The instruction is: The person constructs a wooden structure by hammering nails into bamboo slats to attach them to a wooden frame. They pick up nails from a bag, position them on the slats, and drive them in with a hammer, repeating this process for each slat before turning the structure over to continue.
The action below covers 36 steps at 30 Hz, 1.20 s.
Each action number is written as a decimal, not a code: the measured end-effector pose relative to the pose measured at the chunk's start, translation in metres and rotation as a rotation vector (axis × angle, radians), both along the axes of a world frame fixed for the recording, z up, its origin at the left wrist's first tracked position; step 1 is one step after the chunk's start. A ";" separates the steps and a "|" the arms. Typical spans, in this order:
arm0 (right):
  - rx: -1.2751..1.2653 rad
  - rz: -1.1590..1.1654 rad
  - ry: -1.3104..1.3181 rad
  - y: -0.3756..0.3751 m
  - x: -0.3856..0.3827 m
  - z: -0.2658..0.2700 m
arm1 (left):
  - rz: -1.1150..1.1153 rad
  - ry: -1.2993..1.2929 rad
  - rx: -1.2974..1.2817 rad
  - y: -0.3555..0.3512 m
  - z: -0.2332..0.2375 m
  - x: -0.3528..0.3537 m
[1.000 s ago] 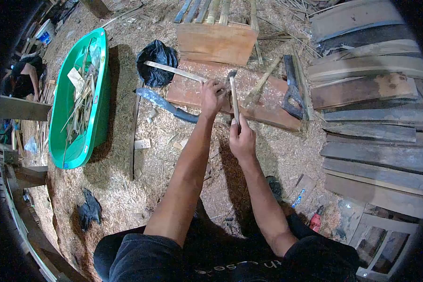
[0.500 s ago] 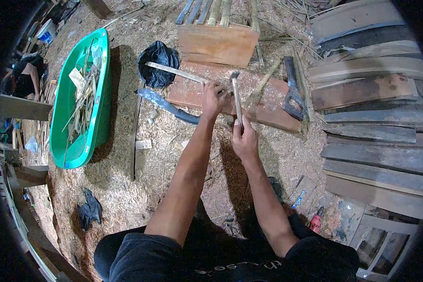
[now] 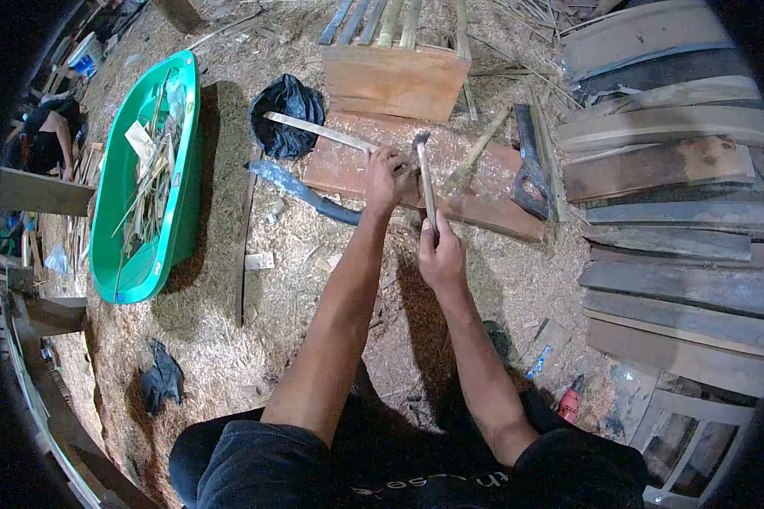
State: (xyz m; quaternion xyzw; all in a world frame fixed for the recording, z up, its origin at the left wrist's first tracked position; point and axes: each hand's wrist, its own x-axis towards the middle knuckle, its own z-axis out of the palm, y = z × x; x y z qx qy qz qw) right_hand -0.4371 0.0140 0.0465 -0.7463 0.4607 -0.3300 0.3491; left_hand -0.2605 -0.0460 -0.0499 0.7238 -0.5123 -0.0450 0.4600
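Note:
My right hand (image 3: pixel 442 253) is closed around the wooden handle of a hammer (image 3: pixel 426 174), its dark metal head up near my left hand. In my left hand (image 3: pixel 385 176) I grip the end of a thin wooden strip (image 3: pixel 318 131), which stretches out to the left over a black plastic bag (image 3: pixel 289 106). What the left fingertips pinch at the strip's end is too small to make out. Beneath both hands lies a reddish wooden plank (image 3: pixel 492 214). A curved grey-blue piece (image 3: pixel 301 192) rests beside the left wrist.
A hand saw (image 3: pixel 530 174) leans on the plank's right end, near a wooden stick (image 3: pixel 480 151). Behind stands an upright board (image 3: pixel 395 82). To the left is a green tub (image 3: pixel 192 161) of wood scraps; stacked boards (image 3: pixel 679 216) line the right. A red power tool (image 3: pixel 570 401) lies low right.
My hands, the hammer and the strip keep nearly the same positions. The whole view has shifted very slightly.

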 end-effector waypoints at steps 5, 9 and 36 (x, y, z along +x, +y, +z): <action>0.174 0.016 0.185 0.002 -0.003 0.013 | 0.009 -0.047 -0.031 0.000 -0.005 -0.003; 0.101 0.009 -0.007 0.002 -0.005 0.013 | -0.005 -0.006 -0.029 0.005 0.006 -0.004; 0.021 -0.016 -0.093 -0.006 -0.001 -0.013 | -0.303 -0.295 0.004 -0.010 0.029 0.036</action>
